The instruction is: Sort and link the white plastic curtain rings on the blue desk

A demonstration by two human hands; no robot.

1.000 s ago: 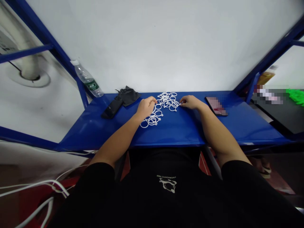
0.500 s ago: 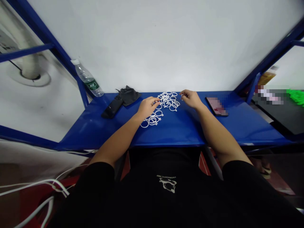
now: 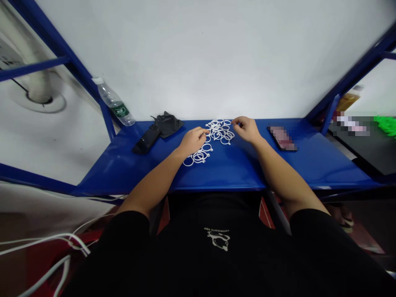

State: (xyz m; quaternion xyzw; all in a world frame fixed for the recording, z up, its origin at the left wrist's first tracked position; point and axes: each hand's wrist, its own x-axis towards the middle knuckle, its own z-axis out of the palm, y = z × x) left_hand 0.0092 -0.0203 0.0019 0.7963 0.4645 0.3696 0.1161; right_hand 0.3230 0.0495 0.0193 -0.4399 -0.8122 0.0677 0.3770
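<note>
A heap of thin white plastic rings (image 3: 216, 131), each with a small knob or eyelet, lies on the blue shelf near the wall. A smaller cluster of the same rings (image 3: 198, 156) is spread closer to me, below my left hand (image 3: 194, 141). The fingers of that hand are pinched together at the left edge of the heap, with a white ring at their tips; the grip is partly hidden. On the other side, my right hand (image 3: 246, 128) has its fingers bent and slightly apart, the tips right beside the heap's upper right ring.
A black phone (image 3: 146, 141) and a crumpled black plastic bag (image 3: 167, 124) lie to the left. A water bottle (image 3: 114, 103) leans by the blue frame. Another phone (image 3: 281, 138) lies to the right. Past the right post are a dark surface (image 3: 355, 148) and something bright green (image 3: 386, 126).
My right hand has shifted slightly left, bringing its fingertips up to the heap of rings. My left hand has barely moved, and the rings look the same.
</note>
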